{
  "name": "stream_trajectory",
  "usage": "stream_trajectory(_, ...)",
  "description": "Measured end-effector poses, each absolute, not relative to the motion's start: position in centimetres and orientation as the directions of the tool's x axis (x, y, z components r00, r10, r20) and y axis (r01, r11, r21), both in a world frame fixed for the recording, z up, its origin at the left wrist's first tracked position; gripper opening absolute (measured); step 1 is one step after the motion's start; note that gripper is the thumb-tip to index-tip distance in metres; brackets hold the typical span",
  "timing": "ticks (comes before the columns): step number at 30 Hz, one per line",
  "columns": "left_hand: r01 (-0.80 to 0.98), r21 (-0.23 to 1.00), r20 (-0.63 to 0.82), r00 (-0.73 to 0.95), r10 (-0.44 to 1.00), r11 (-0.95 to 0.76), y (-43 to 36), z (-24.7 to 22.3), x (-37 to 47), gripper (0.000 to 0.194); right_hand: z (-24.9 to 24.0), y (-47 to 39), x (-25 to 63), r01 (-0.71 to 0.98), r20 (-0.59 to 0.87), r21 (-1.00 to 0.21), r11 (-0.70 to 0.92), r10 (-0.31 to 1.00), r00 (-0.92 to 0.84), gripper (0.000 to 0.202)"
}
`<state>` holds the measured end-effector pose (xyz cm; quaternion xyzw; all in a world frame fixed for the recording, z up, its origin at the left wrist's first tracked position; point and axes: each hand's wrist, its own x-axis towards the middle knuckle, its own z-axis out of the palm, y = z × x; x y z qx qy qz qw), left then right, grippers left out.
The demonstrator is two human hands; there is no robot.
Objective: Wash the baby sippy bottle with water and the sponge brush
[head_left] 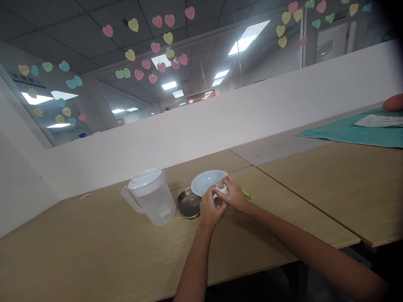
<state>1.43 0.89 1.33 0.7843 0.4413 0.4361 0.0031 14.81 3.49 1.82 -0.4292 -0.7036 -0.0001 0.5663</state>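
Note:
Both hands meet around a small bottle with a white cap (221, 187), its top a translucent piece. My left hand (210, 209) has its fingers wrapped around it from the left. From the right, my right hand (234, 195) closes on the white part with fingers and thumb. Most of the bottle's body is hidden by the fingers. Just behind the hands is a pale blue-white plate (201, 182). Left of my left hand lies a round steel dish (189, 211) with a clear rounded piece (189, 193) in it.
A clear plastic pitcher (157, 201) with a white lid stands left of the dish. A green handle (247, 194) sticks out beyond my right hand. A teal cloth (336, 130) lies at the far right of the wooden table (110, 260). Behind is a white wall (189, 138) beneath glass.

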Motion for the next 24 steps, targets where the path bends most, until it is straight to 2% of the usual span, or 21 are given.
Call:
stream_trajectory(3,0.646,0.364,0.692,0.295,0.659,-0.671,0.8,1.8,0.5,0.047,1.6,3.6,15.0,0.599,0.812,-0.448,0.663,0.583,-0.038,0.02)
stream_trajectory(5,0.611,0.399,0.747,0.215,0.629,-0.684,1.1,1.9,-0.3,0.039,1.6,3.7,15.2,0.616,0.827,-0.404,0.676,0.558,-0.071,0.022)
stream_trajectory(6,0.598,0.438,0.787,0.107,0.608,-0.672,1.3,1.9,-0.8,0.033,1.6,3.7,15.3,0.626,0.831,-0.382,0.68,0.549,-0.089,0.023)
stream_trajectory(8,0.575,0.547,0.818,-0.211,0.535,-0.608,1.8,1.8,-1.9,0.027,1.6,3.6,15.6,0.636,0.834,-0.345,0.69,0.536,-0.13,0.025)
stream_trajectory(10,0.547,0.646,0.763,-0.476,0.437,-0.533,2.4,1.8,-2.9,0.033,1.6,3.6,15.9,0.624,0.834,-0.325,0.711,0.527,-0.166,0.027)
stream_trajectory(13,0.537,0.695,0.714,-0.592,0.373,-0.478,2.8,1.8,-4.1,0.038,1.5,3.5,16.2,0.592,0.838,-0.326,0.737,0.515,-0.179,0.027)
stream_trajectory(16,0.575,0.657,0.754,-0.517,0.405,-0.488,2.4,1.9,-4.0,0.036,1.4,3.6,16.2,0.533,0.843,-0.377,0.758,0.519,-0.142,0.028)
stream_trajectory(19,0.708,0.44,0.862,-0.161,0.48,-0.553,1.4,1.8,-2.4,0.03,1.2,4.1,16.2,0.411,0.825,-0.519,0.749,0.565,0.011,0.032)
stream_trajectory(21,0.756,0.283,0.849,0.088,0.52,-0.59,0.8,1.7,-0.9,0.037,1.2,4.7,16.4,0.328,0.765,-0.638,0.697,0.622,0.165,0.037)
stream_trajectory(23,0.764,0.221,0.812,0.2,0.548,-0.607,0.4,1.6,0.4,0.049,1.2,5.5,17.0,0.301,0.678,-0.735,0.608,0.674,0.293,0.041)
stream_trajectory(24,0.768,0.205,0.8,0.226,0.556,-0.607,0.3,1.5,0.8,0.055,1.2,6.0,17.5,0.342,0.634,-0.771,0.538,0.701,0.327,0.041)
